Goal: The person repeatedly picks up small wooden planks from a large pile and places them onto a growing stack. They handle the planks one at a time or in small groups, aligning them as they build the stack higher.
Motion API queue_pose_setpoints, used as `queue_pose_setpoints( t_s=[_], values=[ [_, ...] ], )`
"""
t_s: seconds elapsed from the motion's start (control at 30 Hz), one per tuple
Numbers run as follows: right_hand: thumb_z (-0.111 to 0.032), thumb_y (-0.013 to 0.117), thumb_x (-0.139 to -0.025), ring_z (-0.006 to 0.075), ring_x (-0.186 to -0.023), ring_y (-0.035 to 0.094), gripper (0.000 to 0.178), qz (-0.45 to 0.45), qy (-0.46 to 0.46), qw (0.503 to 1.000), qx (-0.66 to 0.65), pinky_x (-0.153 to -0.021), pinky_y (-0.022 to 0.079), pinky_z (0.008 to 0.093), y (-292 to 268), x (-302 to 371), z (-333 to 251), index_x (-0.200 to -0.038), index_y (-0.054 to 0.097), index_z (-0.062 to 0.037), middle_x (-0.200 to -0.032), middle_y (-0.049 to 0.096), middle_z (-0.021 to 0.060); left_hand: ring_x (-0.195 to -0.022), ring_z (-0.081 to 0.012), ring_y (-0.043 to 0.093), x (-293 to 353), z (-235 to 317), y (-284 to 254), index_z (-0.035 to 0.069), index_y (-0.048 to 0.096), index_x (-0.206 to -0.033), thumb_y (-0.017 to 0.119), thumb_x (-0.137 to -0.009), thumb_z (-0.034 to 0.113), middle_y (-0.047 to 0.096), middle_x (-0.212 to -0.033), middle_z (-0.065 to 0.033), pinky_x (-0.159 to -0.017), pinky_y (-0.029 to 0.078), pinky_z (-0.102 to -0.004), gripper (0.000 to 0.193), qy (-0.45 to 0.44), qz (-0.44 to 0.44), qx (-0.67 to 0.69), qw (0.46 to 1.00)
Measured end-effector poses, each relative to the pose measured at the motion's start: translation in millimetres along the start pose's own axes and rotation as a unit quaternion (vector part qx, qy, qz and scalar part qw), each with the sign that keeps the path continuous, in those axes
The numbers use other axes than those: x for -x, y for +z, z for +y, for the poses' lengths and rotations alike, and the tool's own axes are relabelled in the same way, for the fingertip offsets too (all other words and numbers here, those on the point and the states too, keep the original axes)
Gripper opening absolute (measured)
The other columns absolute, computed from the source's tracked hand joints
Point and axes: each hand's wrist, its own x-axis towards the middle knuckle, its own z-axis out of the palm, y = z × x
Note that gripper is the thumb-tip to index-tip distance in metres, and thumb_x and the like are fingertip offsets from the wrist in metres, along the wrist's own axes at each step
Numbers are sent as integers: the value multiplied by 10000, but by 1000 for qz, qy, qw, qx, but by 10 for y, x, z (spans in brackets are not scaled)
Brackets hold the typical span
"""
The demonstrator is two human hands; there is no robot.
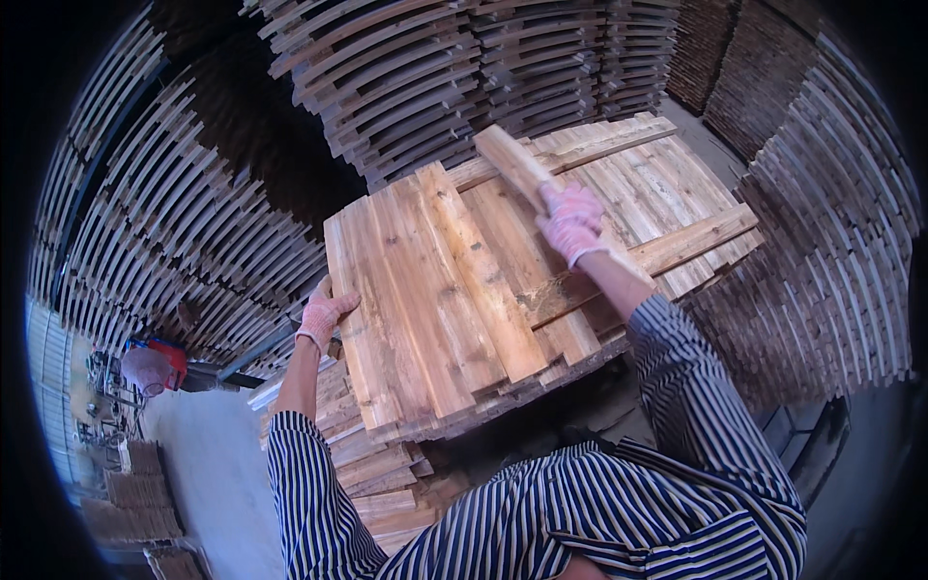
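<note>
Your right hand (572,224) closed around loose plank (522,169); your left hand (323,311) grips edge of board stack (435,290), fingers curled.

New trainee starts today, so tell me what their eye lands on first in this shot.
First the pale plank stack at centre, the gloved left hand on its left edge. The gloved right hand grips a wooden slat above it. Tall walls of stacked boards curve around.

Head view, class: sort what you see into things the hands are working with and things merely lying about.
In use:
- left hand on the plank stack edge
- right hand gripping a single plank

Lying about:
- stacked timber walls
- red machine
- lower plank pile
</note>
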Motion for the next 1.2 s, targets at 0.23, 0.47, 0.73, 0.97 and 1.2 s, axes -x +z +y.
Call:
queue_pose_setpoints(
  t_s=[0.23,0.47,0.73,0.97,1.2],
  values=[
    [-454,602,-922,353,-1102,620,402,-56,2,982,-181,-875,509,510,388,229,-419,-1197,693,-175,-1202,600,235,-1080,-246,684,-28,28,10,-54,293,-1564,870,-815,226,649,-1307,-183,-871,586,-376,986,17,-27,-83,996],
    [-484,518,-988,429,-1107,656,475,-75,59,987,-133,-887,529,555,462,-84,441,-1283,552,-114,-1251,629,280,-1029,-279,689,-168,-545,-189,-23,554,-1361,816,-868,418,702,-1187,-174,-879,573,-490,712,-55,75,38,995],
    [-475,458,-1015,474,-1158,626,615,-126,47,974,-182,-980,488,573,577,178,-2,-1488,398,-86,-1306,593,307,-1054,-239,712,56,37,166,-23,622,-1320,707,-979,288,707,-1236,-163,-955,577,-421,469,-178,2,123,976],
    [-488,379,-1046,416,-1485,347,716,-189,-18,967,-171,-1223,277,476,618,261,-170,-1577,327,-12,-1605,329,294,-1041,-209,700,7,-405,-354,-4,646,-1294,749,-913,310,713,-1217,-121,-941,564,-385,504,-165,22,113,979],
    [-509,510,-1024,430,-1393,443,759,-88,-62,987,-117,-1175,346,462,503,290,-28,-1560,365,8,-1551,415,290,-952,-329,648,373,-257,364,-18,626,-1075,802,-724,586,686,-1073,-206,-830,541,-442,720,30,459,-133,878]
  ],
)
